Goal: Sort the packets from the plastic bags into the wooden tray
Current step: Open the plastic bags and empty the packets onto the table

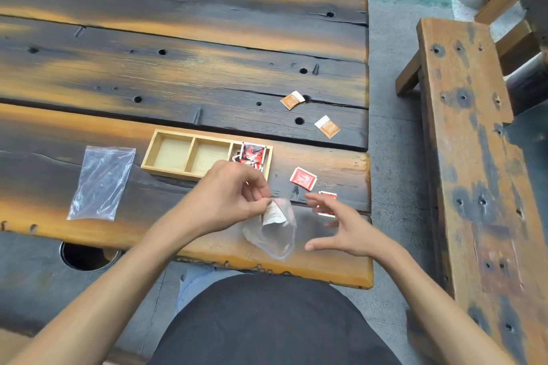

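Observation:
My left hand [234, 195] pinches the top of a clear plastic bag [271, 238] that hangs blurred over the table's near edge, with a pale packet [274, 215] at its mouth. My right hand [341, 227] hovers beside the bag with fingers spread, holding nothing. A wooden tray [166, 136] with three compartments lies just beyond my left hand; its right compartment holds several red packets [251, 153], the other two are bare. A red packet [303, 178] lies right of the tray, another red packet [327, 195] shows behind my right fingers. Two orange packets [293, 100] [327, 126] lie farther back.
A flat clear plastic bag [100, 182] lies on the dark wooden table [178, 68] left of the tray. A wooden bench [471, 157] stands to the right across a grey floor gap. A round hole [86, 255] sits by the table's near left edge.

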`<state>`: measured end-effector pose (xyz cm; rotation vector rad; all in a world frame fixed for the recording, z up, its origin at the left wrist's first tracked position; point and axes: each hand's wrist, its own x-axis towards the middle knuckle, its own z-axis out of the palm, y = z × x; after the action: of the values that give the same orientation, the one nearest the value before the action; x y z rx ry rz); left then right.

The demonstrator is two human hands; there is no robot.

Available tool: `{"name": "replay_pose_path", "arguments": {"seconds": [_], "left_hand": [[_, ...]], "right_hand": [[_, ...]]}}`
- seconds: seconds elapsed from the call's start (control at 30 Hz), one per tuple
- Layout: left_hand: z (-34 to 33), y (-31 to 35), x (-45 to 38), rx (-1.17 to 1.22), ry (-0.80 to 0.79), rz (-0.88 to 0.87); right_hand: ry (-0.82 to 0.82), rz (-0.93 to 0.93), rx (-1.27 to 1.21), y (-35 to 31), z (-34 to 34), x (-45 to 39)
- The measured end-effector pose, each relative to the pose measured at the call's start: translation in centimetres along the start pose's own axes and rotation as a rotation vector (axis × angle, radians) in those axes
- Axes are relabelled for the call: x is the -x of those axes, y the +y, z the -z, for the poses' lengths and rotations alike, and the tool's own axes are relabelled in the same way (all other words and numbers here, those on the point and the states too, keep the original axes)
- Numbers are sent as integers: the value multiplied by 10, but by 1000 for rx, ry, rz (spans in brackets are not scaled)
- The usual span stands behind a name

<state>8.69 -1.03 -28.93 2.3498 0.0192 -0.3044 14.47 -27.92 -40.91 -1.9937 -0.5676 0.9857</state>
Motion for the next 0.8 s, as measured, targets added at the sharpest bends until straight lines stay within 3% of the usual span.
{"name": "replay_pose_path", "arguments": {"seconds": [0.13, 0.27, 0.5, 0.67, 0.8], "left_hand": [[43, 16, 11, 2, 19, -33], [75, 30, 18, 7, 18, -84], [99, 25, 12, 26, 20, -127], [101, 17, 11, 46, 41, -123], [96, -2, 4, 290, 132, -24]], "right_hand": [[-77, 203, 239, -21, -9, -34], [-86, 401, 103, -50, -21, -59], [-101, 367, -117, -70, -41, -75], [-110, 360, -84, -80, -52, -78], [-123, 206, -164, -76, -59, -83]]}}
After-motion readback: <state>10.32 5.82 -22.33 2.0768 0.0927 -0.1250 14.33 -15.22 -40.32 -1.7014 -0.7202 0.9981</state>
